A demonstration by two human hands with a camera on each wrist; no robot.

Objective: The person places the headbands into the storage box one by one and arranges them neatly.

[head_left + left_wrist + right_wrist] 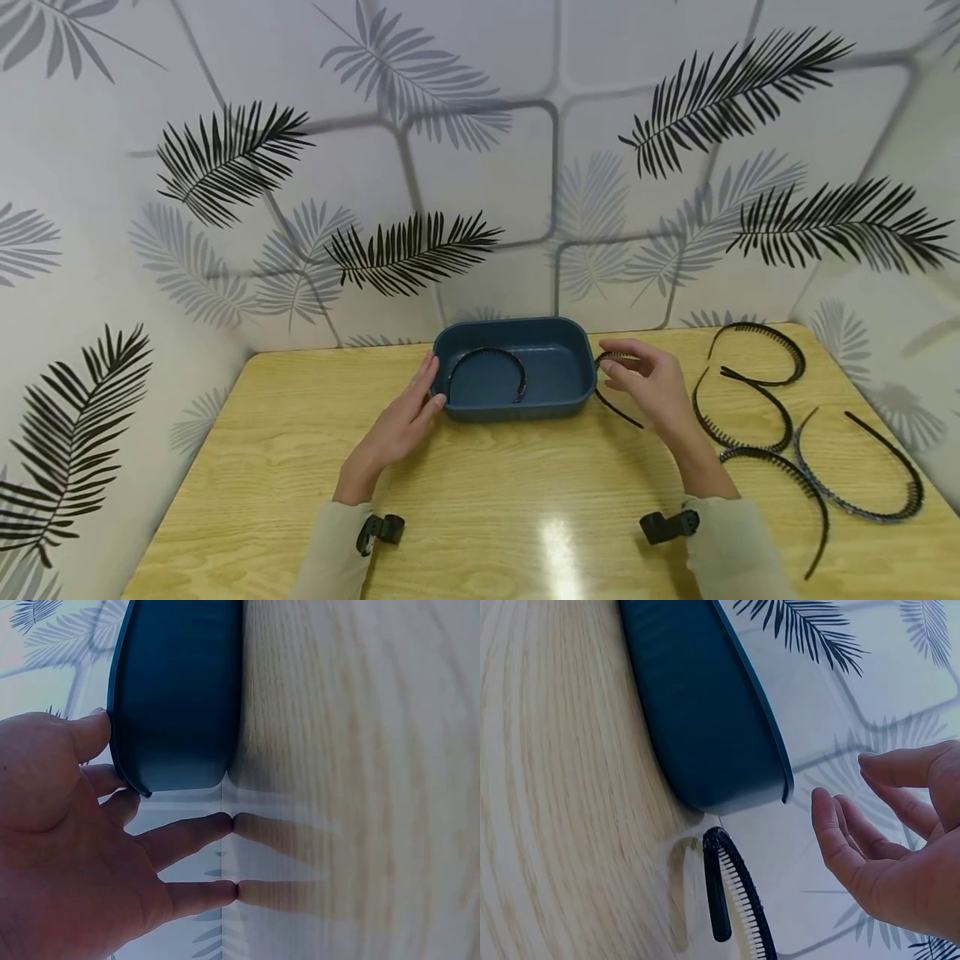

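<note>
A dark blue rectangular box stands on the table with one toothed black headband inside. My left hand rests against the box's left end, its thumb and some fingers at the rim; in the left wrist view two fingertips reach down to the tabletop. Just outside the right end lies another toothed headband, whose comb teeth show in the right wrist view. Above that headband my right hand hovers, and the right wrist view shows its thumb and fingers bent but apart, with nothing between them.
Several more headbands lie at the right, among them one at the back, one in the middle and one nearest the front. Behind the wooden table rises a leaf-patterned wall covering.
</note>
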